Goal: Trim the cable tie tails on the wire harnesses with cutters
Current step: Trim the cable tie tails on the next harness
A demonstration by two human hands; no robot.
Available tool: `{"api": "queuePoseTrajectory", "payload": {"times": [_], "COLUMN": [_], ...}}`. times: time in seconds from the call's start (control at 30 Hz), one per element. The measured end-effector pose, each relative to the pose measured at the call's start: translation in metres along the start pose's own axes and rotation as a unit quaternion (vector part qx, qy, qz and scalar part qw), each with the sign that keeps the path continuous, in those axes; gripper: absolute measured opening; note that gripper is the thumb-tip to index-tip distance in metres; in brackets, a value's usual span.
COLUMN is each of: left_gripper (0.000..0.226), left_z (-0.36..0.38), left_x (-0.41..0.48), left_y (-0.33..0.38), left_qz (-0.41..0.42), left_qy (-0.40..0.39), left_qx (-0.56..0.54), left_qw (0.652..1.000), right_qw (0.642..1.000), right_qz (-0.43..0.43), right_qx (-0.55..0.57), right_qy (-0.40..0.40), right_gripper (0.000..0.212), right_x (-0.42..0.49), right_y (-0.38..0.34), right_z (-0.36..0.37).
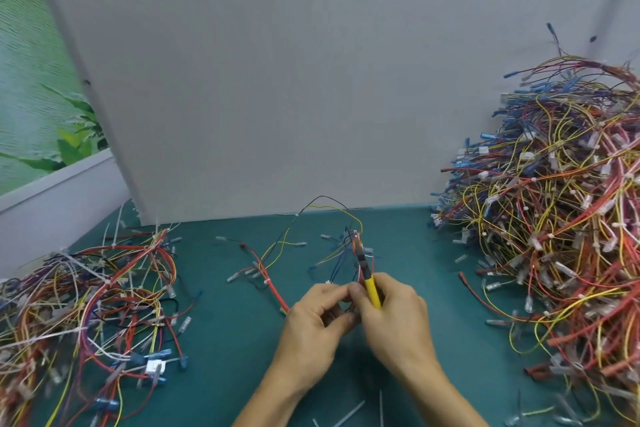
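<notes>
Both hands meet over the green worktop (pixel 225 340). The left hand (pixel 317 317) pinches the wire harness (pixel 266 282), which fans out just ahead. The right hand (pixel 393 317) grips yellow-handled cutters (pixel 372 291), tip pointing away into the wires. Heaps of harnesses (pixel 554 236) flank them.

Matt teal tabletop (pixel 225 340), smooth matt white partition (pixel 277 80), glossy plastic-sheathed wire harnesses (pixel 554 236), cutters (pixel 373 291) with shiny yellow plastic handles.

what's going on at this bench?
A person is working on one wire harness on the green mat. The left hand pinches it; the right hand grips yellow-handled cutters, tip pointing away. A big harness pile sits right, a smaller pile left. Loose tie tails lie near the front edge.
</notes>
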State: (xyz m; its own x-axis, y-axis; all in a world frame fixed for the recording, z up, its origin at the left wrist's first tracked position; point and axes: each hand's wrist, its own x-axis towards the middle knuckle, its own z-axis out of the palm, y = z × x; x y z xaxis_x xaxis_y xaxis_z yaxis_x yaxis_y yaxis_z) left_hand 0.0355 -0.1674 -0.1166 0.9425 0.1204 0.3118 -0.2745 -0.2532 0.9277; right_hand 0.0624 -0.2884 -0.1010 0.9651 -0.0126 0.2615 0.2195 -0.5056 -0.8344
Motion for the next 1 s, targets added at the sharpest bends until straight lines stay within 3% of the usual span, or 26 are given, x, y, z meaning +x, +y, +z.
{"api": "queuePoseTrajectory", "payload": {"times": [0.07, 0.17, 0.3, 0.37, 0.5, 0.57, 0.83, 1.0], "left_gripper": [0.053, 0.038, 0.027, 0.025, 0.008, 0.011, 0.017, 0.03], "left_z": [-0.002, -0.007, -0.025, -0.037, -0.047, -0.044, -0.042, -0.043], "left_x": [-0.001, 0.0, 0.01, 0.014, 0.015, 0.013, 0.011, 0.015], "left_y": [-0.001, 0.0, -0.005, -0.01, -0.023, -0.026, -0.025, -0.021], "left_qz": [0.002, 0.011, 0.019, -0.018, -0.062, -0.07, -0.075, -0.031], "left_qy": [-0.036, -0.053, 0.14, 0.189, 0.153, 0.129, 0.096, 0.179], "left_qx": [0.005, 0.01, 0.133, 0.176, 0.3, 0.344, 0.361, 0.297], "left_qw": [0.999, 0.998, 0.981, 0.966, 0.94, 0.928, 0.924, 0.937], "right_qw": [1.0, 0.999, 0.997, 0.994, 0.986, 0.984, 0.97, 0.959], "right_qz": [0.011, 0.03, -0.005, -0.039, -0.088, -0.102, -0.159, -0.166], "right_qx": [0.006, 0.009, -0.027, -0.039, -0.019, 0.004, 0.113, 0.177], "right_qy": [-0.001, 0.006, 0.066, 0.099, 0.137, 0.143, 0.144, 0.149], "right_gripper": [0.03, 0.027, 0.028, 0.023, 0.015, 0.018, 0.01, 0.014], "right_x": [0.004, 0.011, 0.023, 0.028, 0.038, 0.043, 0.062, 0.071], "right_y": [0.001, 0.005, 0.012, 0.012, 0.007, 0.002, -0.018, -0.02], "right_z": [-0.003, -0.009, -0.031, -0.045, -0.063, -0.068, -0.08, -0.083]}}
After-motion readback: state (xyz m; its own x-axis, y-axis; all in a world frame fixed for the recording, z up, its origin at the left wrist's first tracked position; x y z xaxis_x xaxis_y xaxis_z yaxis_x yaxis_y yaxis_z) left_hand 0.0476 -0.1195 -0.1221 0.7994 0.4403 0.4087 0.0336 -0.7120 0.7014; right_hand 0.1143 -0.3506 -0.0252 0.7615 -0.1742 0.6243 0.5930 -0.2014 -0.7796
